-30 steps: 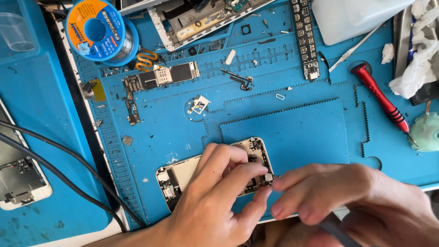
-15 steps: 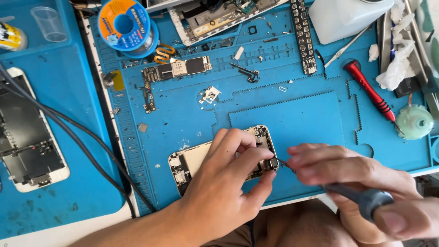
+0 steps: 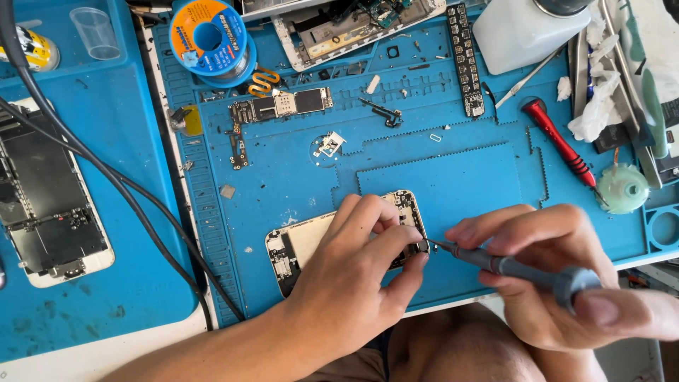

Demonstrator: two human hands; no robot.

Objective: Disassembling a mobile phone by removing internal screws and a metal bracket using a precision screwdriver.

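An opened phone body [image 3: 300, 244] lies on the blue repair mat [image 3: 453, 177] near its front edge. My left hand [image 3: 353, 283] rests on top of it, fingers pressing its right end. My right hand [image 3: 559, 283] holds a grey screwdriver [image 3: 509, 267]; the tip meets the phone's right edge by my left fingertips. Most of the phone's inside is hidden under my left hand.
A circuit board [image 3: 279, 107], a small metal bracket [image 3: 329, 144], a solder spool [image 3: 211, 39], a red screwdriver [image 3: 562, 145], tweezers [image 3: 527, 76] and a white bottle [image 3: 527, 28] lie on the mat. Another opened phone [image 3: 49, 205] and black cables [image 3: 113, 177] sit on the left mat.
The view has shifted so the mat sits further right and lower. My right hand has drawn back to the right, showing the screwdriver at the phone's edge. My left hand stays on the phone.
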